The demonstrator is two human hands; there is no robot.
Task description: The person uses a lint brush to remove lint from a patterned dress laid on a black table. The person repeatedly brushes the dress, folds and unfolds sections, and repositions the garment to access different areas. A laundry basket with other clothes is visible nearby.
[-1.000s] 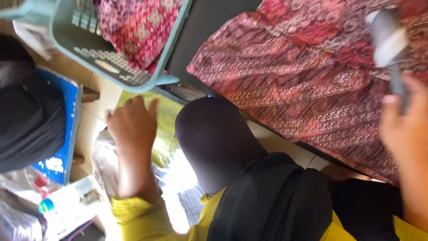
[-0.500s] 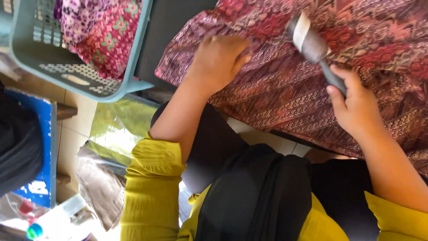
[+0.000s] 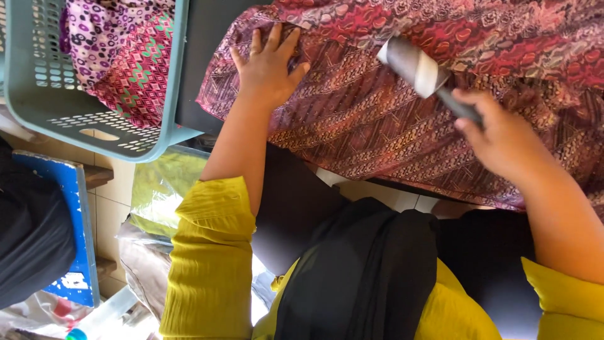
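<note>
Two hands work one patterned maroon cloth [image 3: 390, 132] spread across the upper right of the frame. Left hand [image 3: 269, 63] lies flat with fingers splayed, pinning the cloth taut. Right hand [image 3: 500, 135], fingers curled around the dark handle, presses a lint roller [image 3: 415, 66] onto the fabric. Teal laundry basket [image 3: 38, 94] of folded cloth sits upper left.

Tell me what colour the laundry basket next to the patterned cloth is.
The laundry basket is pale teal green, seen in the head view, its only view.
</note>
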